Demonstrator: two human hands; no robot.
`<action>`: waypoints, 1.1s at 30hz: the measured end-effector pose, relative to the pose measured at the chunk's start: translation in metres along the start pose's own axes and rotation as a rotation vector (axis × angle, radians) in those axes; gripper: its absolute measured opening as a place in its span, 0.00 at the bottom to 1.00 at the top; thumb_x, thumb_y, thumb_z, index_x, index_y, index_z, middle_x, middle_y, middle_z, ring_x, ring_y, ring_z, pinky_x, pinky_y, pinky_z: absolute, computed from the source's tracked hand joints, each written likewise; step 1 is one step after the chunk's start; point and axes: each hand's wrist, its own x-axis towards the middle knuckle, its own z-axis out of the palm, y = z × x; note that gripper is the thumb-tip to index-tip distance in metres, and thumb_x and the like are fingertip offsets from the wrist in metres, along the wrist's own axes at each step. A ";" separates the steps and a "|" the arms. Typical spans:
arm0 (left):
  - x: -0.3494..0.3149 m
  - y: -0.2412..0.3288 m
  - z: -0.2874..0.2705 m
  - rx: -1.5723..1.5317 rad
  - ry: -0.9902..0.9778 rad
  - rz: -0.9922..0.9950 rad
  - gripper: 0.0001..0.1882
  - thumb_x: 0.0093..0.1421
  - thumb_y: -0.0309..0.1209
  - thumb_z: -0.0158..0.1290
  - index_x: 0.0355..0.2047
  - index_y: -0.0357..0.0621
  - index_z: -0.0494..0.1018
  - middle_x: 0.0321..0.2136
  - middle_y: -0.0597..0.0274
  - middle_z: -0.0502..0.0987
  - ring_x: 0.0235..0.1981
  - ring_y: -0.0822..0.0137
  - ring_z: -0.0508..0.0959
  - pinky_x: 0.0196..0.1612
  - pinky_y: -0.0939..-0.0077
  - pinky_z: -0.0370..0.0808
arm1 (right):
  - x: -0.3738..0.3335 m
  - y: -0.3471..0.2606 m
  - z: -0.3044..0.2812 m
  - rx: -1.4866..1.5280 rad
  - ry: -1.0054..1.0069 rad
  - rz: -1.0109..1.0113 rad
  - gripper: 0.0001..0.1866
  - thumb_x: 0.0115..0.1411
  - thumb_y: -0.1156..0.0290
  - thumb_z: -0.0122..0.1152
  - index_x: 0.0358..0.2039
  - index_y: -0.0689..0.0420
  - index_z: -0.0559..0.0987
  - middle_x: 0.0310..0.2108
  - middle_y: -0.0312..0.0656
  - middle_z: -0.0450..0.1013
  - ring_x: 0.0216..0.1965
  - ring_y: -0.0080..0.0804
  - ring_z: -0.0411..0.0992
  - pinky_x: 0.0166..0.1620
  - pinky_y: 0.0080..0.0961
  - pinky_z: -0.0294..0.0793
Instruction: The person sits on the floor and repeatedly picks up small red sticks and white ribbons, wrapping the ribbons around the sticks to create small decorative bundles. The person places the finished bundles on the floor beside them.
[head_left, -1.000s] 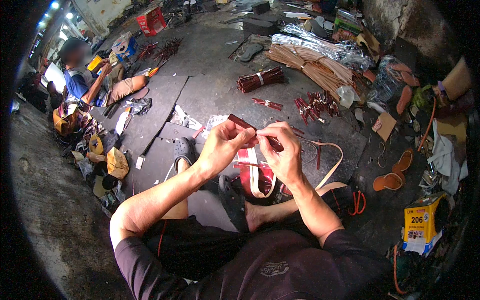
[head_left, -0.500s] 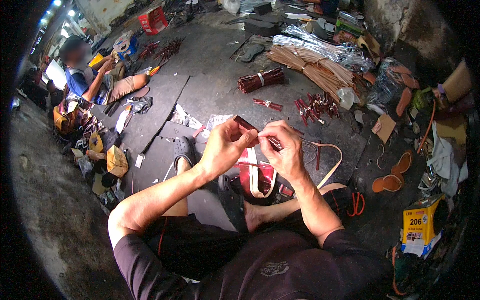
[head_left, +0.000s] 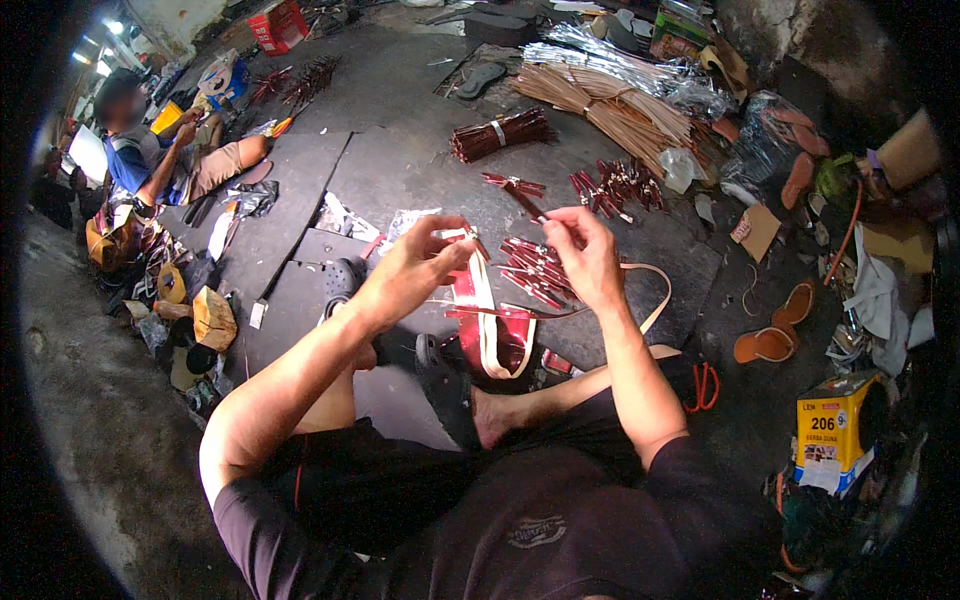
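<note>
My left hand (head_left: 418,262) pinches a short dark red strip (head_left: 481,248) with a pale spot on it, between thumb and fingers. To its right, my right hand (head_left: 592,258) is closed on one end of a flat dark brown strip (head_left: 524,203) that points up and away. Below and between the hands lies a heap of short dark red strips with pale ties (head_left: 535,272). Nearer to me is a glossy red piece (head_left: 466,290) with a cream strap (head_left: 489,345) over it. A thin dark strip (head_left: 560,317) runs across beneath my right hand.
A tied bundle of dark red strips (head_left: 503,135) lies farther off, beside long tan strips (head_left: 600,108). Another red heap (head_left: 618,190) is at right. Orange sandals (head_left: 775,335), red-handled scissors (head_left: 704,388) and a yellow can (head_left: 838,432) lie rightward. Another person (head_left: 150,150) sits at far left.
My hands, together on a dark red strip before, have moved apart, each holding a piece. The heap of red strips between them has come into sight. The whole view has shifted slightly.
</note>
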 end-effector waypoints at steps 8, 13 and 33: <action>-0.004 0.002 -0.023 0.168 -0.007 -0.080 0.19 0.69 0.34 0.49 0.56 0.35 0.70 0.49 0.52 0.77 0.53 0.63 0.77 0.55 0.67 0.74 | 0.037 0.180 0.000 -0.540 -0.021 -0.088 0.09 0.60 0.68 0.62 0.38 0.59 0.81 0.37 0.48 0.76 0.43 0.49 0.75 0.48 0.41 0.72; -0.003 -0.020 -0.029 0.199 -0.047 -0.084 0.19 0.68 0.35 0.52 0.54 0.35 0.73 0.49 0.54 0.77 0.51 0.65 0.76 0.55 0.68 0.73 | 0.105 0.228 0.041 -0.649 -0.061 -0.288 0.06 0.59 0.71 0.60 0.36 0.57 0.81 0.36 0.48 0.75 0.43 0.49 0.73 0.47 0.43 0.71; -0.001 -0.020 -0.027 -0.013 0.039 -0.106 0.27 0.70 0.43 0.50 0.61 0.36 0.65 0.52 0.48 0.75 0.55 0.59 0.75 0.58 0.62 0.73 | 0.033 0.031 0.031 -0.065 -0.381 0.140 0.11 0.63 0.66 0.60 0.35 0.63 0.81 0.28 0.40 0.80 0.32 0.23 0.77 0.38 0.27 0.74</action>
